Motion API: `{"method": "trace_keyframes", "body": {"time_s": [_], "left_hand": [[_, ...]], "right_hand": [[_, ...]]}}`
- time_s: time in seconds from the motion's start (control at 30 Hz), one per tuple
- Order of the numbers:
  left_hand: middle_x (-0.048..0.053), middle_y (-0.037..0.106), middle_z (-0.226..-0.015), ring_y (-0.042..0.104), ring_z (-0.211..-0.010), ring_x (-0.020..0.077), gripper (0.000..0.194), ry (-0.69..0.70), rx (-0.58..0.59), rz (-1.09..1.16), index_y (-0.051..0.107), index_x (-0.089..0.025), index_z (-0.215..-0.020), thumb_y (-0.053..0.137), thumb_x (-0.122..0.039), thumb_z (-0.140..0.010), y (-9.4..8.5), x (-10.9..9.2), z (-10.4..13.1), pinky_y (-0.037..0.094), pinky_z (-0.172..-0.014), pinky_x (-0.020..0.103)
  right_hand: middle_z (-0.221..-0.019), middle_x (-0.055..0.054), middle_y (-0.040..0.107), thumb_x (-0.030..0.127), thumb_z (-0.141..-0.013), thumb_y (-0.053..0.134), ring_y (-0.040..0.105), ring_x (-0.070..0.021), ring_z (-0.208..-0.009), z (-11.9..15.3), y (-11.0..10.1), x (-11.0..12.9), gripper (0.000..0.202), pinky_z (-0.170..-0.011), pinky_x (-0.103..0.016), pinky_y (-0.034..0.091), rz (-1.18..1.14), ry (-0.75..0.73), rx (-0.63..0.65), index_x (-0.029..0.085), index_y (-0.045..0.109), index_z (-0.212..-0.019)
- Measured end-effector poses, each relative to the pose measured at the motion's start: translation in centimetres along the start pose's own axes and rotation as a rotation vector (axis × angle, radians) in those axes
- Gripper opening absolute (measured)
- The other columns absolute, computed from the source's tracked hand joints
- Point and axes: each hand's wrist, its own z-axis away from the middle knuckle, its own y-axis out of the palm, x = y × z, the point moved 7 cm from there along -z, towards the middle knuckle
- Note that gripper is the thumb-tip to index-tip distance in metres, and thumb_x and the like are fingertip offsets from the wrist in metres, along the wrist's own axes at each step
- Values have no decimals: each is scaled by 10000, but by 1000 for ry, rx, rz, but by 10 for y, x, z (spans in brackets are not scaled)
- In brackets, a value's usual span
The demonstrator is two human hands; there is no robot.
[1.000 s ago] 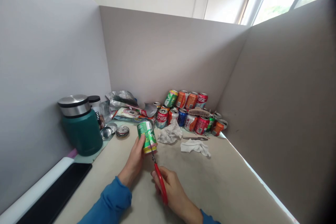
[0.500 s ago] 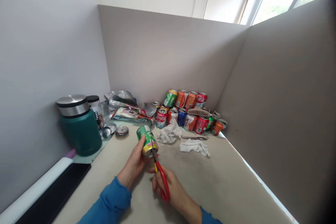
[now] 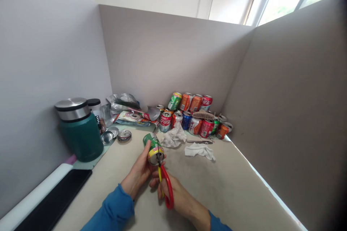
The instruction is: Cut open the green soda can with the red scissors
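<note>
A green and yellow drink can (image 3: 152, 143) is tilted above the table, its opened end toward me. My left hand (image 3: 142, 166) is wrapped round its left side and underside. In my right hand (image 3: 173, 191) is a pair of scissors (image 3: 168, 187) with red and yellow handles, my fingers through and round the grips. The dark blades reach up to the can's near end, one lying over its outer wall; whether the other is inside the can's opening I cannot make out.
Several drink cans (image 3: 165, 122) stand stacked along the back panel. Crumpled tissue (image 3: 174, 136), a second tissue (image 3: 200, 151) and a thin pen-like tool (image 3: 200, 142) lie before them. At left are a teal flask (image 3: 81, 133), cut can ends (image 3: 124, 135), cut sheet metal (image 3: 123, 101) and a black slab (image 3: 54, 202).
The can has turned slightly, showing more of its opened end. The scissor handles have spread apart, and my right hand has shifted a little with them.
</note>
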Motion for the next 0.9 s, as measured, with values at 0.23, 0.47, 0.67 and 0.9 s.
{"method": "trace_keyframes", "body": {"time_s": [0.23, 0.47, 0.67, 0.9], "left_hand": [[92, 689, -687, 634, -484, 185, 490, 12, 33, -44, 633, -140, -891, 523, -618, -877, 1, 3, 0, 470, -392, 261], [76, 696, -717, 679, -576, 184, 365, 90, -26, -25, 626, -129, -933, 533, -482, -928, 3, -5, 1, 571, -537, 294], [70, 693, -727, 694, -603, 192, 323, 120, -56, -15, 607, -120, -981, 537, -432, -937, 3, -9, 0, 581, -530, 302], [70, 702, -759, 708, -643, 210, 347, 187, -34, -53, 599, -140, -1016, 574, -468, -907, -1, -12, -5, 582, -541, 307]], "right_hand": [[-841, -38, 607, 855, -731, 511, 480, -93, -535, -2, -2, -7, 753, -487, -231, 398, 24, -15, -39, 167, 560, -1032], [-599, 30, 486, 754, -886, 390, 419, -92, -464, 3, -1, -1, 583, -449, -226, 339, 144, -53, -141, 201, 494, -733], [-569, 29, 469, 783, -860, 391, 429, -108, -451, 4, 1, 6, 599, -441, -244, 348, 177, -48, -159, 206, 482, -723], [-578, 30, 484, 743, -897, 388, 450, -102, -477, 5, 0, 3, 576, -461, -230, 359, 210, -58, -160, 201, 493, -731]]}}
